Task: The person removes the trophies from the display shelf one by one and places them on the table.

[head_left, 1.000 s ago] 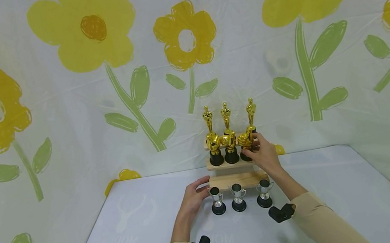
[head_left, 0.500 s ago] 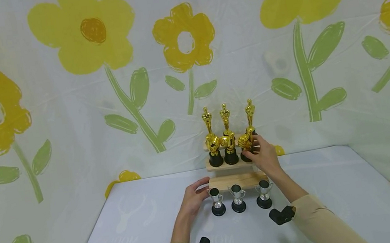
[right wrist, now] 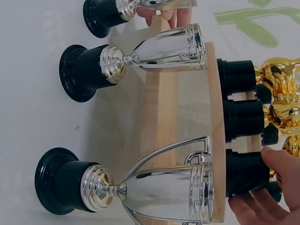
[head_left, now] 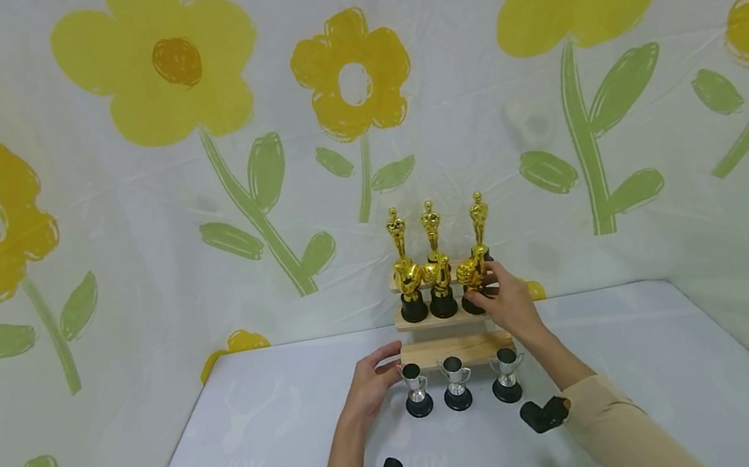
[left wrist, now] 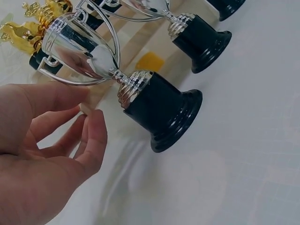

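The right hand (head_left: 510,302) reaches up to the middle step of the stepped wooden stand (head_left: 455,349), its grip pinched on the black base of the rightmost gold hand-shaped trophy (head_left: 472,274) — thumb on the near side, fingertips (right wrist: 253,206) curled round it in the right wrist view. That trophy stands upright on the step, with two more gold hand trophies (head_left: 423,279) in a row just to the left of the grip. Behind and above the grip, three gold statuette trophies (head_left: 432,226) stand on the top step.

The left hand (head_left: 368,386) rests at the left end of the stand's lowest step; its grip is loosely spread, fingers bent but holding nothing, fingertips (left wrist: 96,129) just beside the leftmost silver cup trophy (head_left: 416,391) without touching it. To the right of that grip, two more silver cup trophies (head_left: 479,379) stand in line on the white surface (head_left: 268,443) — all three in front of the stand.
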`<state>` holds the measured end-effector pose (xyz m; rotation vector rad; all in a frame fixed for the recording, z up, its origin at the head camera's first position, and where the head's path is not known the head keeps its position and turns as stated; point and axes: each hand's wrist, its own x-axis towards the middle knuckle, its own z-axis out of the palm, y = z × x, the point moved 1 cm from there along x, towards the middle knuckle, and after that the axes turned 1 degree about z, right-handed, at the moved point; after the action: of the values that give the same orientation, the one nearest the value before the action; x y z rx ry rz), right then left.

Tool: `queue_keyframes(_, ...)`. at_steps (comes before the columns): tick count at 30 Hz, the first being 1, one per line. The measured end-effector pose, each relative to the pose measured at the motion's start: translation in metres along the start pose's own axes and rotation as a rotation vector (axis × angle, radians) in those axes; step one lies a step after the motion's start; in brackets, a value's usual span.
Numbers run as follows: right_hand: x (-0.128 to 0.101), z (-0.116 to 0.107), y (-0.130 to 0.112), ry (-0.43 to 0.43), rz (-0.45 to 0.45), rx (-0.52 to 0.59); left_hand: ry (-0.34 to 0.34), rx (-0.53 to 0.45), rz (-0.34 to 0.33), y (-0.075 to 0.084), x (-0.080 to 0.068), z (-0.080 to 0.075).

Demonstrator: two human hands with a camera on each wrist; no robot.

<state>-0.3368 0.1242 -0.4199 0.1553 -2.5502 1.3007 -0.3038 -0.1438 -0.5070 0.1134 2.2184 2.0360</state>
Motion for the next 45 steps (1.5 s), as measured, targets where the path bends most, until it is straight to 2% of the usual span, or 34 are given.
queue_keyframes(10, 0.001, -0.003, -0.001, 0.002, -0.037, 0.004, 0.025, 0.135, 0.097, 0.014, 0.004, -0.001)
queue_keyframes(18, 0.002, 0.005, 0.000, -0.027, -0.028, 0.011, 0.019, 0.150, 0.111, 0.020, 0.003, -0.009)
queue_keyframes(28, 0.001, 0.007, -0.004, -0.009, -0.039, -0.001, -0.023, 0.181, 0.178, 0.017, 0.007, -0.011)
queue_keyframes(37, 0.000, 0.003, 0.000, 0.005, -0.044, -0.025, -0.082, 0.163, 0.217, 0.038, -0.005, -0.003)
queue_keyframes(45, -0.003, -0.003, 0.001, 0.023, -0.067, -0.032, -0.073, 0.191, 0.223, 0.019, 0.011, -0.001)
